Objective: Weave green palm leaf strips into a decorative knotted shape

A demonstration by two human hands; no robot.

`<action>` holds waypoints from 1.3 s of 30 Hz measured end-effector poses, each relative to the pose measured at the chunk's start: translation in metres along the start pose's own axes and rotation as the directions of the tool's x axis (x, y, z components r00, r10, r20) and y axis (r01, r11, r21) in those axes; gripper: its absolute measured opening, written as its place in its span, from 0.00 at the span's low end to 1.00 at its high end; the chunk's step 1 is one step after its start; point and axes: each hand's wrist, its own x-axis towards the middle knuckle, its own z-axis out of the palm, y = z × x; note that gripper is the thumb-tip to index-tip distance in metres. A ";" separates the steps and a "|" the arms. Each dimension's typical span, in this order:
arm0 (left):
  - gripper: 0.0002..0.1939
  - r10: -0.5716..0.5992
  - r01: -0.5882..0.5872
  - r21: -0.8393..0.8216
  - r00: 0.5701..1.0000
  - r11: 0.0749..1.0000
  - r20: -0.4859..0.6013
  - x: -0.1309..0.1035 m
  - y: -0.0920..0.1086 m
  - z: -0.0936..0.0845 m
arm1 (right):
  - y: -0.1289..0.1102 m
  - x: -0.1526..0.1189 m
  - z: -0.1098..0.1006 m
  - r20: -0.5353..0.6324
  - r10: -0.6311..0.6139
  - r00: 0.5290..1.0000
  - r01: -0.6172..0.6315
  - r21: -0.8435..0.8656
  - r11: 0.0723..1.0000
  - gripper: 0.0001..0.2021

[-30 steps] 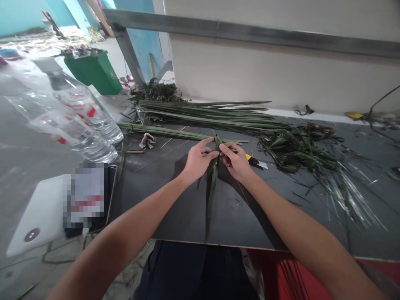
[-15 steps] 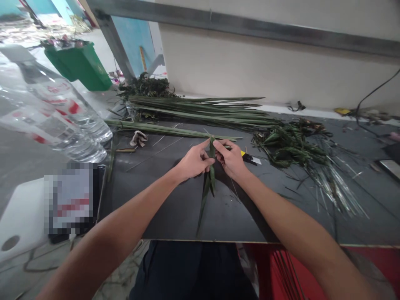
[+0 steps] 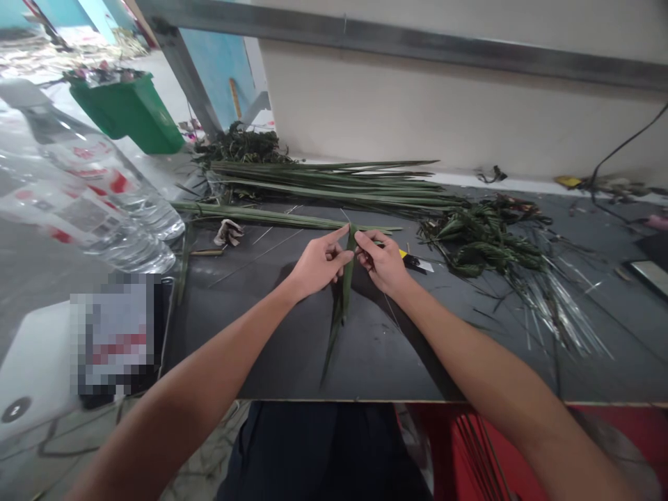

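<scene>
A folded green leaf strip [image 3: 346, 289] hangs between my hands above the dark tabletop, its two pointed ends trailing down toward me. My left hand [image 3: 319, 264] pinches it from the left, with the index finger stretched up to its top. My right hand [image 3: 383, 263] grips the upper part between thumb and fingers. A thin wire hangs below my right hand. Just right of that hand lies a yellow and black cutter [image 3: 416, 262]. Behind both hands a bundle of long green leaves [image 3: 334, 186] lies across the table.
Plastic water bottles [image 3: 99, 202] stand at the left, near a blurred-out item [image 3: 117, 334]. Finished-looking woven leaf pieces [image 3: 485, 240] with wire stems [image 3: 563, 306] lie at the right. A crumpled scrap [image 3: 228, 232] is left of my hands; a green bin [image 3: 130, 111] stands beyond.
The hanging leaf ends have swung a little to the left and lie closer together. My left index finger is straighter along the top of the strip. The whole view has shifted slightly.
</scene>
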 end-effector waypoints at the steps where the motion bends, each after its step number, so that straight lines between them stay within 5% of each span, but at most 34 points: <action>1: 0.35 -0.002 0.002 -0.024 1.000 1.000 0.010 0.000 -0.002 0.000 | 0.000 0.000 0.000 0.000 -0.008 1.000 0.008 -0.008 1.000 0.25; 10: 0.38 0.027 -0.014 -0.104 0.992 0.994 0.123 -0.002 -0.007 0.005 | 0.001 -0.002 0.002 -0.009 -0.004 1.000 0.004 0.011 1.000 0.24; 15: 0.29 -0.014 0.018 -0.118 0.999 0.993 0.036 0.002 -0.006 0.006 | -0.005 -0.002 0.003 0.026 0.090 0.996 -0.092 0.105 0.990 0.25; 24: 0.11 0.245 -0.192 0.292 0.957 0.937 -0.154 0.007 -0.013 -0.007 | -0.004 0.000 -0.002 0.087 0.139 0.986 -0.153 0.187 0.970 0.24; 32: 0.05 0.284 -0.261 0.272 0.958 0.926 -0.048 0.013 -0.020 -0.015 | -0.008 -0.003 -0.004 0.188 0.158 0.969 -0.192 0.179 0.965 0.22; 39: 0.08 0.529 -0.459 0.487 0.849 0.743 -0.007 0.008 -0.003 -0.024 | -0.013 0.000 -0.011 0.403 0.265 0.876 -0.376 0.227 0.898 0.22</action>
